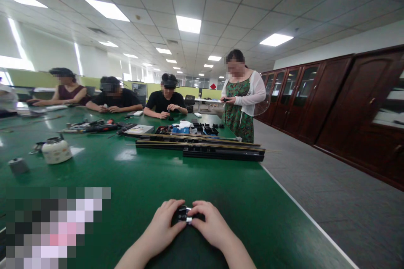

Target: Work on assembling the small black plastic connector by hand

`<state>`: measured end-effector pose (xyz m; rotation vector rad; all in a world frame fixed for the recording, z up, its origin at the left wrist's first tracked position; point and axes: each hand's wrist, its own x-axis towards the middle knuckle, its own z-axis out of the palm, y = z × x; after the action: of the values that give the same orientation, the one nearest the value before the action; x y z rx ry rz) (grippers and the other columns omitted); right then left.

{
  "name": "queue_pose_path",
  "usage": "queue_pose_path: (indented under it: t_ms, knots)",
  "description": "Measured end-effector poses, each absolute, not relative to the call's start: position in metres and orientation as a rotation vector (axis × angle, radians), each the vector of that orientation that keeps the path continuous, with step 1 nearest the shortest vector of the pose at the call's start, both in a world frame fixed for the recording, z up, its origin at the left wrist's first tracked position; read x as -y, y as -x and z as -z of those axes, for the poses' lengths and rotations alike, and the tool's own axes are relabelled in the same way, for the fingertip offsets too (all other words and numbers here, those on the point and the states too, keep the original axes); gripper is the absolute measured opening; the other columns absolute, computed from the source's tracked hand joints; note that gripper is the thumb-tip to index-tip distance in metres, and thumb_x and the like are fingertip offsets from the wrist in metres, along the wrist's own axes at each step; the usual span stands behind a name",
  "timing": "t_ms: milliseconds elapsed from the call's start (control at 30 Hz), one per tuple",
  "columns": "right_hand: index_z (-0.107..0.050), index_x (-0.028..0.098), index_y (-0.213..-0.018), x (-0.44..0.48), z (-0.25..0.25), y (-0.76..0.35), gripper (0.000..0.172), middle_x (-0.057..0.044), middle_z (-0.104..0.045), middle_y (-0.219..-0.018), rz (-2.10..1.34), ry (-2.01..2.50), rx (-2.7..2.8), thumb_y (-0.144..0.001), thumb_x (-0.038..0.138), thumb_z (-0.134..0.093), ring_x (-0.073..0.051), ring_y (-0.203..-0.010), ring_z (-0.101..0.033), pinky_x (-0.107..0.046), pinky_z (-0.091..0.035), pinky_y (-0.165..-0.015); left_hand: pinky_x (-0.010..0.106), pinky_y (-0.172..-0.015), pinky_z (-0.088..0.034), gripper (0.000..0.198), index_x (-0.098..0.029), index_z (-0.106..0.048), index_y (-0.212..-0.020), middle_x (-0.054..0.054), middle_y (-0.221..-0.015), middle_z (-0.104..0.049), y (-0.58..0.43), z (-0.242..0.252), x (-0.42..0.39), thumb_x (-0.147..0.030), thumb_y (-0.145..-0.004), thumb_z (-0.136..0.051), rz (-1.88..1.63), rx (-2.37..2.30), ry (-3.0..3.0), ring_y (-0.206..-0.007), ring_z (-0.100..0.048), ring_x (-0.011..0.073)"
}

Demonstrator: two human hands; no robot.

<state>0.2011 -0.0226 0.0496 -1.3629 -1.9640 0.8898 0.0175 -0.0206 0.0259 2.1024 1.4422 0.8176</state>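
Note:
On the green table top close to me, both my hands hold a small black part with shiny metal pieces (188, 220). My left hand (166, 220) curls round its left side, thumb at the near edge and fingertips at the far edge. From the right, my right hand (210, 220) grips it the same way, with its thumb and index finger near the metal pieces. The fingers cover much of the part, so its exact kind cannot be made out.
Long black rails (224, 154) with thin brass-coloured rods lie across the green table (151, 180). Behind are tools (101, 126) and small black parts (208, 129). A white jar (57, 151) and grey cylinder (18, 166) stand left. Several people sit beyond; one person (241, 92) stands right.

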Motion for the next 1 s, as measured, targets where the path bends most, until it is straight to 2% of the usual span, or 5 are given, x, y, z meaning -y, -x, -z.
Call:
queue_pose_path:
  t_ms: [233,533,700,900,1000]
  knots:
    - [-0.069,0.025,-0.086,0.0214,-0.0498,-0.2002,0.021,-0.002,-0.066,-0.1,-0.862,1.338,1.964,-0.072,0.015,-0.056,-0.018,-0.102,-0.054,-0.033,-0.036,-0.095,0.036,-0.089,-0.038,0.039,-0.023,-0.057,-0.107,0.006,-0.108,-0.06,-0.0166,-0.0227,0.0199,-0.021,-0.067,-0.057,-0.789,-1.44,-2.111,-0.101,-0.051,0.024]
    - [-0.066,0.025,-0.091,0.0226,-0.0504,-0.2004,0.022,-0.002,-0.066,-0.096,-0.848,1.31,1.942,-0.071,0.021,-0.058,-0.019,-0.095,-0.056,-0.032,-0.04,-0.088,0.036,-0.087,-0.039,0.032,-0.023,-0.058,-0.101,0.006,-0.105,-0.06,-0.0175,-0.0254,0.0216,-0.023,-0.069,-0.056,-0.81,-1.434,-2.118,-0.099,-0.052,0.0238]
    - [-0.067,0.024,-0.09,0.0208,-0.0466,-0.201,0.029,-0.003,-0.063,-0.103,-0.85,1.341,1.956,-0.062,0.015,-0.062,-0.02,-0.101,-0.054,-0.033,-0.037,-0.093,0.037,-0.088,-0.04,0.032,-0.023,-0.059,-0.101,0.006,-0.105,-0.061,-0.017,-0.0235,0.0199,-0.025,-0.069,-0.057,-0.83,-1.437,-2.108,-0.099,-0.052,0.0242]
    - [-0.067,0.024,-0.089,0.0214,-0.0466,-0.2011,0.029,-0.003,-0.063,-0.105,-0.872,1.352,1.934,-0.063,0.012,-0.06,-0.02,-0.104,-0.053,-0.033,-0.035,-0.096,0.038,-0.092,-0.038,0.043,-0.021,-0.055,-0.109,0.007,-0.109,-0.06,-0.0171,-0.0244,0.0205,-0.022,-0.067,-0.058,-0.845,-1.44,-2.056,-0.104,-0.051,0.0247]
    - [-0.067,0.024,-0.088,0.0222,-0.0485,-0.201,0.03,-0.002,-0.064,-0.103,-0.854,1.333,1.951,-0.063,0.011,-0.058,-0.019,-0.101,-0.054,-0.033,-0.037,-0.094,0.037,-0.09,-0.039,0.038,-0.022,-0.057,-0.105,0.006,-0.106,-0.061,-0.0179,-0.0268,0.0214,-0.02,-0.066,-0.057,-0.844,-1.431,-2.043,-0.101,-0.052,0.0239]
